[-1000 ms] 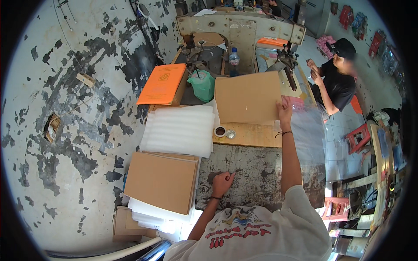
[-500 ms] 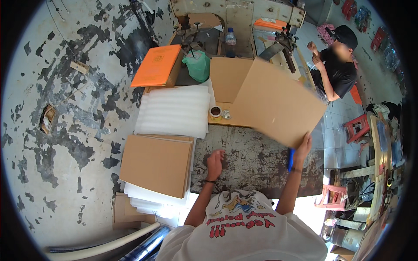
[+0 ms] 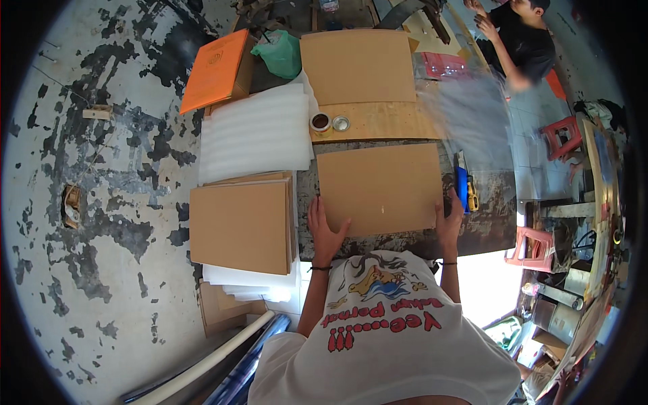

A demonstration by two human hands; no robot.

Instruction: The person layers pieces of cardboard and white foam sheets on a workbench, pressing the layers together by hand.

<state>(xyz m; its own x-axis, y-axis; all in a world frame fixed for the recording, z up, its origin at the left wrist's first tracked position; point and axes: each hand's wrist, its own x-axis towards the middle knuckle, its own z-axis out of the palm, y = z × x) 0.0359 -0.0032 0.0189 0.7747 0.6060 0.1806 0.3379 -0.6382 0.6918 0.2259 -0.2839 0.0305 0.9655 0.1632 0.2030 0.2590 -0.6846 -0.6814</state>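
A: Where does the cardboard sheet (image 3: 379, 187) sit?

B: Flat on the dark desk (image 3: 486, 223), straight in front of the person. The left hand (image 3: 326, 228) is pressed on its near left corner with the fingers spread flat, and the right hand (image 3: 450, 219) grips the near right edge, fingers curled over it.

A: What looks risky to you?

B: The blue utility knife (image 3: 462, 189) and a small yellow tool (image 3: 473, 194) lie just beside the sheet's right edge. If the sheet slides right, I'd guess it could push them toward the desk edge, or the right hand could brush the knife.

A: And farther up?

B: A small open tin (image 3: 319, 122) with dark contents and its lid (image 3: 341, 123) stand on the plywood board (image 3: 385, 121) just beyond the sheet. A shove forward might tip the tin and stain the cardboard, possibly the white foam sheets (image 3: 255, 131) beside it too.

A: Anything on the left?

B: The stack of cardboard sheets (image 3: 239, 226) lies close to the left edge. An elbow swing could skew it off the foam underneath.
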